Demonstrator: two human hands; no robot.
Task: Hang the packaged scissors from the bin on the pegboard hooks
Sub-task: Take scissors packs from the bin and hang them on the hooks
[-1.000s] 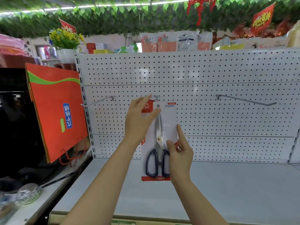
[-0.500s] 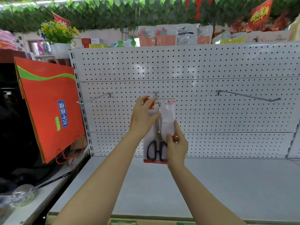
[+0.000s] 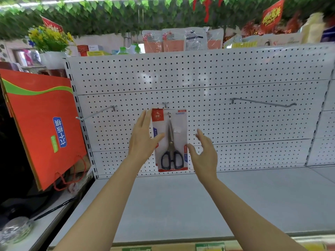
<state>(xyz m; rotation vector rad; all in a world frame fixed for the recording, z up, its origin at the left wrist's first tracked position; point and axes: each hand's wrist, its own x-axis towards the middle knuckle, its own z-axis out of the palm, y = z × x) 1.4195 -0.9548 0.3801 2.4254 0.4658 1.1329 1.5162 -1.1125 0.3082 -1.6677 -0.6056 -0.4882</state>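
A carded pack of black-handled scissors (image 3: 171,142) hangs on the middle hook (image 3: 169,115) of the white pegboard (image 3: 217,75). My left hand (image 3: 143,140) is spread just left of the pack, fingers apart, its thumb overlapping the card's left edge. To the right of the card's lower half, my right hand (image 3: 204,153) is spread with fingers apart and holds nothing. An empty hook (image 3: 96,115) juts out on the left and a long empty hook (image 3: 262,103) on the right. The bin is out of sight.
A grey shelf (image 3: 181,201) runs below the pegboard. An orange gift bag (image 3: 41,131) stands at the left beside a dark screen. Packaged goods and a flower pot (image 3: 49,44) sit on top of the board. Cardboard box flaps (image 3: 208,247) show at the bottom edge.
The pack went onto the middle hook and now hangs there. Both hands let go of it and drew apart to either side.
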